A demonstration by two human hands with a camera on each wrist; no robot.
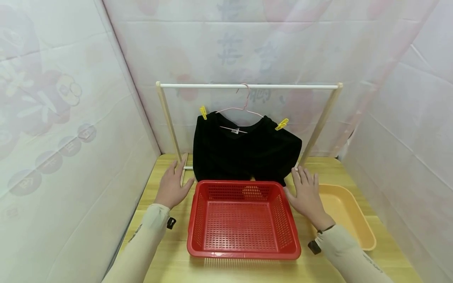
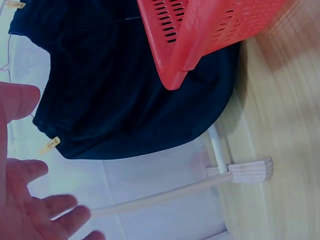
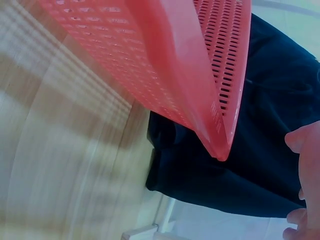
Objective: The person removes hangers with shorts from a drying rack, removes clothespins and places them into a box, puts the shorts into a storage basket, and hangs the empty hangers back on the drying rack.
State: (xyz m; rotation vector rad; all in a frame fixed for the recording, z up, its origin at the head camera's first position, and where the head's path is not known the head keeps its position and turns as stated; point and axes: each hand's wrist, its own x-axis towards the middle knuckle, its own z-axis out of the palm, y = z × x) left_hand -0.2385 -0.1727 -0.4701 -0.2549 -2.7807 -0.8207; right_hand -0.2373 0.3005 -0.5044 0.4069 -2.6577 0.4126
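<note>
A black garment (image 1: 244,149) with a pale label hangs from a pink wire hanger (image 1: 245,106) on a white rod (image 1: 283,86). One yellow clothespin (image 1: 203,112) clips it at the left, and another yellow clothespin (image 1: 282,124) at the right. In front sits a red perforated basket (image 1: 244,255), with nothing in it. My left hand (image 1: 173,186) is spread left of the basket, near the rack's left foot (image 2: 250,171). At the basket's right far corner, my right hand (image 1: 306,194) has its fingers extended. Neither hand holds anything.
The rack's wooden posts (image 1: 320,124) stand on the wood-grain table (image 1: 166,259). To the right of the basket lies a yellow tray (image 1: 354,212), partly behind my right forearm. Pale printed sheets (image 1: 219,47) enclose the back and both sides.
</note>
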